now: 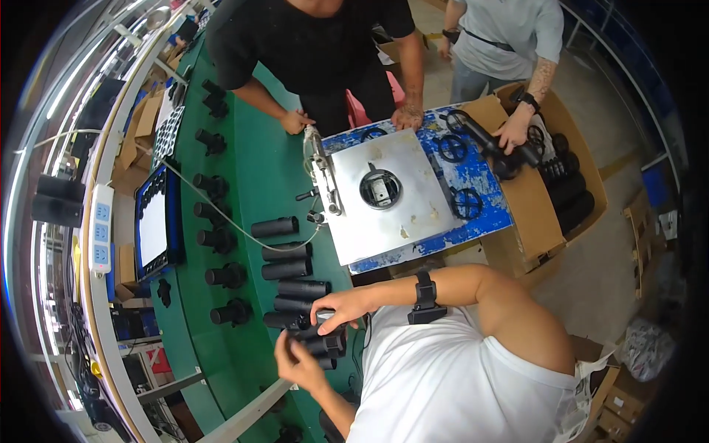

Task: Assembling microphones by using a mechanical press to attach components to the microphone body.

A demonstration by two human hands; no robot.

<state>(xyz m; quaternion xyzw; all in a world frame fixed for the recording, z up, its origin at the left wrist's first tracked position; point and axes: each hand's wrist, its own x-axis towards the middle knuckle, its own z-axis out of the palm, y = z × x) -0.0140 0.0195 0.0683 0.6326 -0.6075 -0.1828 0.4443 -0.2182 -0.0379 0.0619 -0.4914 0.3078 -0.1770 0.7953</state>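
Beside the right hand [344, 306], black tubes [286, 268] crowd the bench [258, 184].

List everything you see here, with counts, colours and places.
Tubes: at least six, black, on bench
Flanged parts: at least six, black, row left of tubes
Bench: one, green, left of centre
Plate: one, silver, on blue tabletop
Handwheels: at least three, black, around plate
Carton: one, brown, right
Framed panel: one, black and white, left
Power strip: one, white, left
Co-workers: two, black and grey shirts, top
Wrist device: one, black, right forearm
Left hand: one, bare, by tubes
Right hand: one, bare, by tubes
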